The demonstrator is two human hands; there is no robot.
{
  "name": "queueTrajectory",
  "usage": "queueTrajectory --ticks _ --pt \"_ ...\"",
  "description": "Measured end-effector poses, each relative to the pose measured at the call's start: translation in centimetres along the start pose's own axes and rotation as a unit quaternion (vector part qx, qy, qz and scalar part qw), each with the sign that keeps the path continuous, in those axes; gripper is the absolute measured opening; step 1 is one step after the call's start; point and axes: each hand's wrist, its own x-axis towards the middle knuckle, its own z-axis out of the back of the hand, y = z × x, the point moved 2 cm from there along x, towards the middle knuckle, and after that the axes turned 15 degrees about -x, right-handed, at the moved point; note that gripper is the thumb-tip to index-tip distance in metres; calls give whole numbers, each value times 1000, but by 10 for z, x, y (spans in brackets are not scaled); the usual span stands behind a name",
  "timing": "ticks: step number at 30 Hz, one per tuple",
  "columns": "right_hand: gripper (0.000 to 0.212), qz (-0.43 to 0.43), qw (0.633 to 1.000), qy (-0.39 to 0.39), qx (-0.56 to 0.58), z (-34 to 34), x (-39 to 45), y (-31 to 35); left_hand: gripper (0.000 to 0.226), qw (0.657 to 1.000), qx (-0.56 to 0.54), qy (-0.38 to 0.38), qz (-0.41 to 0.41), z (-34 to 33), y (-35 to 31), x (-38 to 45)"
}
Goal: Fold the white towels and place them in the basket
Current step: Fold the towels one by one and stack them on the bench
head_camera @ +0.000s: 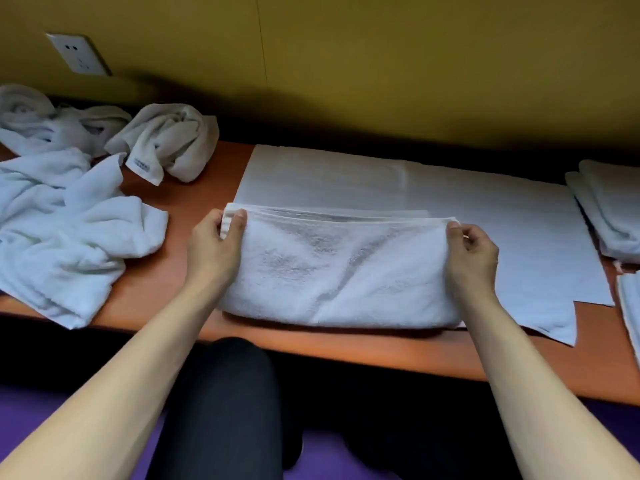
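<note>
While both arms reach over the near edge of the orange table [194,188], a folded white towel [339,271] lies along that edge, its fold toward the person and its open edges lifted at the far side. At the towel's left end the left hand [214,244] pinches the layered corner between thumb and curled fingers; at its right end the right hand [472,251] pinches the other corner the same way. Under and beyond it a flat white sheet [450,202] lies spread. Crumpled towels [69,220] are heaped toward the table's left end, and folded towels [609,209] are stacked at the right end.
</note>
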Motion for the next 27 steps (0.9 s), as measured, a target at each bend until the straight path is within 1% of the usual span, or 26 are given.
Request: queueTrajectory --ticks 6,8,12,13,15,17,19,21,23,25,27 --pt "37 6 998 -9 -61 -23 37 4 40 999 40 0 4 -22 14 44" --pt "37 2 996 -5 -86 -30 43 3 39 999 45 3 7 -27 21 49" --pt "37 -15 993 1 -120 -40 45 -2 35 997 74 7 38 -32 35 49" --pt "34 -15 992 5 -126 -40 43 -3 37 996 91 8 26 -31 35 45" --pt "24 -9 991 15 -133 -35 36 -6 41 983 171 19 -57 -29 33 34" --pt "22 -15 989 14 -149 -25 23 -12 43 955 246 70 -148 -32 29 11" --pt "26 -36 984 16 -175 -13 3 -21 50 928 277 154 -198 -38 27 -17" --pt "30 -53 979 24 -193 -4 -20 -28 58 897 308 248 -197 -44 30 -41" --pt "31 -73 974 43 -211 3 -39 -30 67 861 358 320 -168 -46 36 -50" --pt "36 -100 967 68 -223 8 -51 -32 72 843 383 349 -141 -47 41 -48" --pt "41 -131 967 104 -194 10 -53 -33 74 840 389 351 -139 -47 42 -45"
